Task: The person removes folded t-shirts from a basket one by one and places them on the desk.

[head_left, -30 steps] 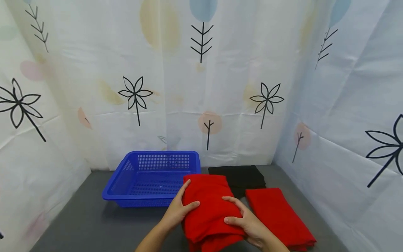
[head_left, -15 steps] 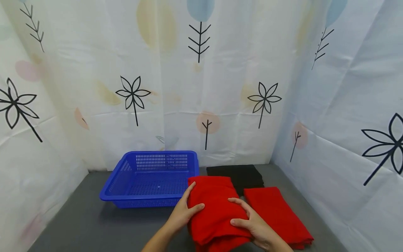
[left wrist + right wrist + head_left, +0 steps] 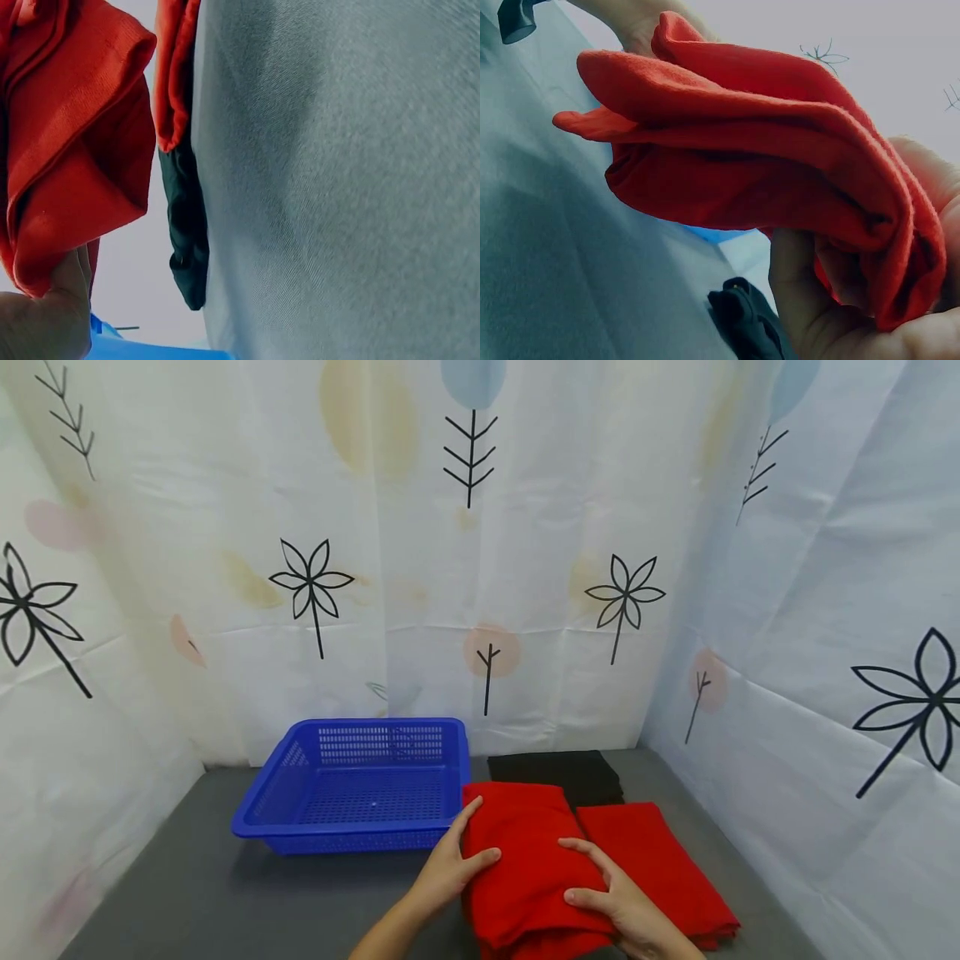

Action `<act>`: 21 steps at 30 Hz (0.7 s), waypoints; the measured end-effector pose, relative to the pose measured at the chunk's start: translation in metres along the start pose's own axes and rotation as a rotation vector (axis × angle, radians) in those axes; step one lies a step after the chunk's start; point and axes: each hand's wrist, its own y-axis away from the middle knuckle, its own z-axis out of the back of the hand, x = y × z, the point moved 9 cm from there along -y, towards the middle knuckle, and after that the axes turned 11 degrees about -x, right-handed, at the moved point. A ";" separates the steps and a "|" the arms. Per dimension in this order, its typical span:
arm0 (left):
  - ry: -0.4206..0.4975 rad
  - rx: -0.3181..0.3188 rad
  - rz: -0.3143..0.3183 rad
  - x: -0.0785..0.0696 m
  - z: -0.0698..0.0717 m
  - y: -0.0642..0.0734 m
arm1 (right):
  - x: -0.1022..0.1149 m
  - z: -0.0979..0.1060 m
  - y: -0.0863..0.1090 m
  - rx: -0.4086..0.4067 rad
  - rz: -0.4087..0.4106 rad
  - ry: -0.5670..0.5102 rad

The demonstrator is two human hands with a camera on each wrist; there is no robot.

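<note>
Between both hands is a thick folded red cloth (image 3: 532, 864), held above the grey table. My left hand (image 3: 448, 870) grips its left edge, the thumb on top and other fingers partly hidden underneath. On the opposite edge my right hand (image 3: 618, 897) pinches the folds, its thumb and a finger on top. Several loose layers of the red cloth (image 3: 772, 150) show in the right wrist view. Another folded red cloth (image 3: 652, 868) lies on the table to the right. Behind it lies a folded black cloth (image 3: 555, 772).
A blue plastic basket (image 3: 352, 841) with perforated walls stands at the back left, with nothing seen inside. White printed curtains (image 3: 420, 568) enclose the grey table (image 3: 180, 893) at the back and both sides.
Both hands have moved to the right with the held red cloth, closer to the red cloth on the table. The whole view has shifted slightly; the basket and lying cloths stay put.
</note>
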 end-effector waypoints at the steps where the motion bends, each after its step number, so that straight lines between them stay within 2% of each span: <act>1: 0.001 0.000 -0.003 0.001 -0.001 0.000 | -0.001 0.002 0.000 -0.010 0.003 0.013; 6: 0.018 0.011 -0.009 0.007 -0.010 -0.003 | -0.008 0.012 0.000 -0.048 0.003 0.071; 12: 0.048 0.043 -0.026 0.015 -0.022 -0.004 | -0.019 0.022 0.001 -0.055 0.004 0.098; 15: 0.054 0.058 -0.011 0.021 -0.028 -0.003 | -0.023 0.025 0.001 -0.062 0.010 0.098; 21: -0.009 0.066 0.002 0.031 -0.037 -0.004 | -0.030 0.031 -0.001 -0.093 0.010 0.081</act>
